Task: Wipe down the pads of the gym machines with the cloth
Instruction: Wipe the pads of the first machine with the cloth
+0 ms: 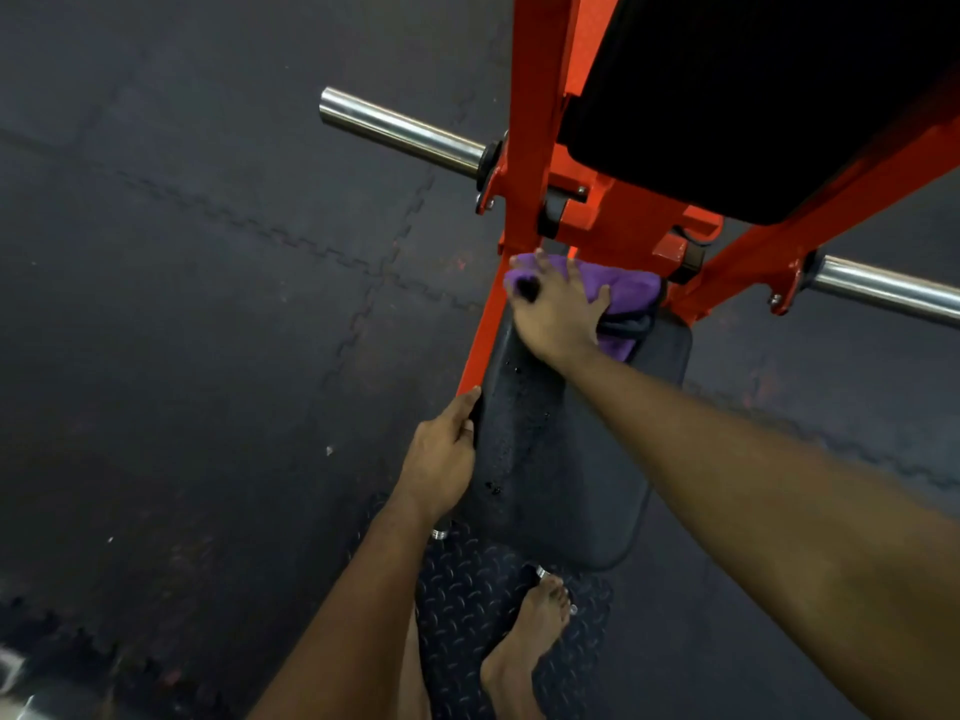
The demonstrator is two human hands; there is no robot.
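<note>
Nearest, a bare foot (530,631) stands on a black tread plate (462,584). Just beyond it is the low black pad (550,459), speckled with droplets. The left hand (441,459) grips the pad's left edge about midway along, fingers curled round the rim. The right hand (558,309) reaches across to the pad's far end, fingers spread and laid flat on the purple cloth (631,285), pressing it down. The cloth lies bunched under and to the right of that hand, well apart from the left one. Behind rises the red frame (530,122), with chrome bars (400,129) sticking out left and right, and a second black pad (753,96) farther back. Dark rubber mats (182,252) cover the floor.
</note>
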